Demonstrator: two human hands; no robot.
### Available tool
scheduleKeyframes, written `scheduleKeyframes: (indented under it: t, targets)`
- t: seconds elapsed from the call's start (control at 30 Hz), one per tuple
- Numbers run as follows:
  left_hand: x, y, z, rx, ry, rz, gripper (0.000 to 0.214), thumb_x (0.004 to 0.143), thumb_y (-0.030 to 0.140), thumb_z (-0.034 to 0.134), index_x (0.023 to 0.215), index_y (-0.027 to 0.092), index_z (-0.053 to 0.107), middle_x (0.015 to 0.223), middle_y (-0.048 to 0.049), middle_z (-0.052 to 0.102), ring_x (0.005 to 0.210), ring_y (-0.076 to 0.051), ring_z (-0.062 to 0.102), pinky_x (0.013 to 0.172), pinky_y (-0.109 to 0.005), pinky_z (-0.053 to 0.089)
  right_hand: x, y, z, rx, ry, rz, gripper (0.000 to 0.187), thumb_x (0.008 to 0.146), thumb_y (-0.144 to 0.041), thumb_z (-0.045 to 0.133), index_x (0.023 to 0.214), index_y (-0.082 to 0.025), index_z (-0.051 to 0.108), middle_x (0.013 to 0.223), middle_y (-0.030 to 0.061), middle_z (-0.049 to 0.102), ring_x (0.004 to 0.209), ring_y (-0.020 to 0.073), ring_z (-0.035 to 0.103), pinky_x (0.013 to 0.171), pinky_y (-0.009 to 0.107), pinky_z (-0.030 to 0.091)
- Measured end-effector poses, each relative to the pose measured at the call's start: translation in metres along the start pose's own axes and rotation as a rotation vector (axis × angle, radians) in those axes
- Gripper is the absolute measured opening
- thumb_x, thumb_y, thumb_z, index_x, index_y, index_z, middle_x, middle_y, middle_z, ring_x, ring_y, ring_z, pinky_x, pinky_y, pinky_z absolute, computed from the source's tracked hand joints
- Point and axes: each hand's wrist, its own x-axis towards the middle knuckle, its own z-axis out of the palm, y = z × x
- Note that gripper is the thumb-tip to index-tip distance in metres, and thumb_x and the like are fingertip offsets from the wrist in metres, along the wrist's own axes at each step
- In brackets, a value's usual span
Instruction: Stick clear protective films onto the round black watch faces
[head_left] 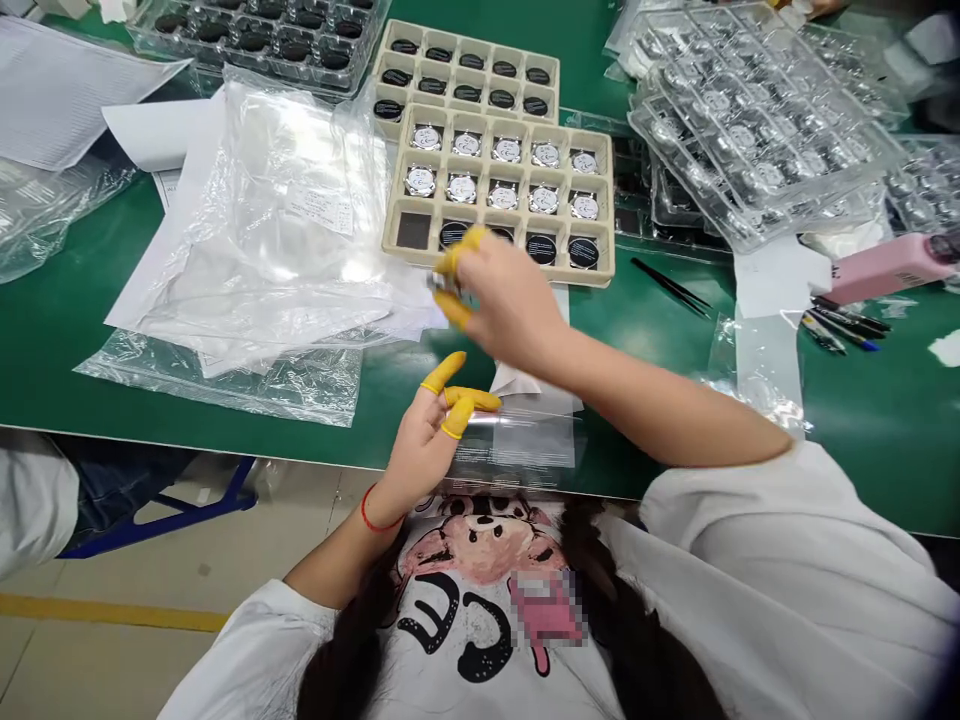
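The right hand (510, 300) is pressed together in a pinch, holding a small metallic part (444, 283) between its yellow finger cots (466, 240). The part is blurred and its shape cannot be determined. It lies just off the near left corner of a beige compartment tray (499, 272), in the air above the green work mat (90, 300).

The left hand (424, 440), with a red string (373, 512) at the wrist, is open with its fingers spread and holds no visible item. Its fingertips are just beside a clear film sheet (517, 440).

The tray's two far rows hold round silver-faced parts (461, 187); its near row holds black discs (541, 248). A second beige tray (465, 72) of black discs lies beyond it. To the right are fine tweezers (670, 287), stacked clear blister trays (757, 130), a pink container (885, 268) and pens (844, 325). To the left are clear plastic bags (262, 220) on white paper (150, 135).
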Motion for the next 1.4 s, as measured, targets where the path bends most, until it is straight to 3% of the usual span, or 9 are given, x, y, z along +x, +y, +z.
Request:
scheduleKeyframes:
  t: [0.13, 0.33, 0.53, 0.67, 0.83, 1.0, 1.1, 1.23, 1.4]
  targets:
    - [0.002, -0.007, 0.003, -0.027, -0.002, -0.028, 0.045, 0.096, 0.057, 0.062, 0.125, 0.023, 0.062, 0.103, -0.0020, 0.073, 0.089, -0.013, 0.068, 0.081, -0.025, 0.056, -0.077, -0.013, -0.019, 0.022, -0.160, -0.186, 0.018, 0.099, -0.025, 0.054, 0.096, -0.015, 0.068, 0.089, 0.0101, 0.062, 0.076, 0.0209, 0.048, 0.066, 0.034, 0.034]
    - [0.004, -0.005, 0.021, 0.059, -0.019, -0.084, 0.043, 0.099, 0.058, 0.056, 0.119, 0.021, 0.064, 0.108, -0.0046, 0.071, 0.087, -0.015, 0.067, 0.075, -0.026, 0.056, -0.123, 0.002, -0.035, 0.478, -0.121, 0.040, 0.023, 0.094, -0.030, 0.067, 0.110, -0.013, 0.067, 0.102, 0.0113, 0.066, 0.086, 0.0186, 0.057, 0.077, 0.033, 0.049]
    - [-0.003, -0.003, 0.042, 0.110, -0.257, -0.119, 0.092, 0.090, 0.041, 0.075, 0.161, 0.036, 0.017, 0.136, -0.0079, 0.066, 0.106, -0.019, 0.073, 0.095, -0.035, 0.060, -0.143, 0.019, -0.047, 0.906, -0.263, 0.355, 0.015, 0.093, -0.027, 0.066, 0.104, -0.017, 0.069, 0.086, 0.0018, 0.067, 0.077, 0.0139, 0.060, 0.073, 0.030, 0.052]
    - [-0.003, -0.010, 0.056, 0.168, -0.267, -0.120, 0.083, 0.088, 0.039, 0.077, 0.156, 0.030, 0.030, 0.140, -0.0104, 0.063, 0.111, -0.021, 0.071, 0.097, -0.035, 0.059, -0.160, 0.012, -0.051, 0.676, -0.096, 0.236, 0.007, 0.091, -0.017, 0.068, 0.095, -0.019, 0.073, 0.098, 0.0055, 0.066, 0.092, 0.0165, 0.060, 0.083, 0.033, 0.050]
    - [0.000, -0.011, 0.070, 0.217, -0.250, -0.143, 0.068, 0.077, 0.033, 0.086, 0.133, 0.023, 0.050, 0.122, -0.0083, 0.070, 0.109, -0.021, 0.071, 0.090, -0.031, 0.059, -0.188, 0.018, -0.061, 0.463, 0.120, 0.053, 0.008, 0.097, -0.022, 0.064, 0.092, -0.020, 0.069, 0.086, 0.0033, 0.070, 0.082, 0.0171, 0.061, 0.078, 0.034, 0.047]
    - [-0.003, -0.005, 0.066, 0.282, -0.338, -0.214, 0.060, 0.087, 0.032, 0.077, 0.136, 0.022, 0.044, 0.098, -0.0051, 0.075, 0.096, -0.021, 0.074, 0.092, -0.038, 0.058, -0.242, 0.102, -0.053, 0.179, 0.495, 0.581, 0.013, 0.097, -0.038, 0.060, 0.103, -0.026, 0.063, 0.082, 0.0031, 0.070, 0.070, 0.0168, 0.061, 0.066, 0.033, 0.048]
    - [-0.007, -0.002, 0.061, 0.286, -0.364, -0.203, 0.057, 0.088, 0.028, 0.074, 0.136, 0.022, 0.043, 0.102, -0.0061, 0.075, 0.099, -0.021, 0.074, 0.092, -0.037, 0.058, -0.264, 0.143, -0.042, 0.071, 0.493, 0.633, 0.029, 0.093, -0.055, 0.059, 0.086, -0.026, 0.059, 0.069, 0.0084, 0.062, 0.065, 0.0215, 0.051, 0.065, 0.042, 0.043]
    - [-0.011, -0.002, 0.056, 0.256, -0.364, -0.176, 0.058, 0.088, 0.025, 0.074, 0.135, 0.022, 0.040, 0.100, -0.0052, 0.076, 0.100, -0.019, 0.075, 0.089, -0.033, 0.058, -0.235, 0.124, -0.040, 0.043, 0.426, 0.562, 0.028, 0.093, -0.049, 0.060, 0.092, -0.021, 0.065, 0.098, 0.0198, 0.068, 0.096, 0.0328, 0.056, 0.083, 0.051, 0.044]
    - [-0.018, 0.002, 0.045, 0.224, -0.286, -0.174, 0.053, 0.087, 0.027, 0.077, 0.126, 0.022, 0.042, 0.096, -0.0035, 0.078, 0.095, -0.017, 0.077, 0.087, -0.031, 0.059, -0.135, 0.046, -0.030, 0.327, -0.008, 0.416, 0.025, 0.098, -0.041, 0.062, 0.105, -0.017, 0.067, 0.103, 0.0094, 0.070, 0.091, 0.0214, 0.061, 0.081, 0.036, 0.047]
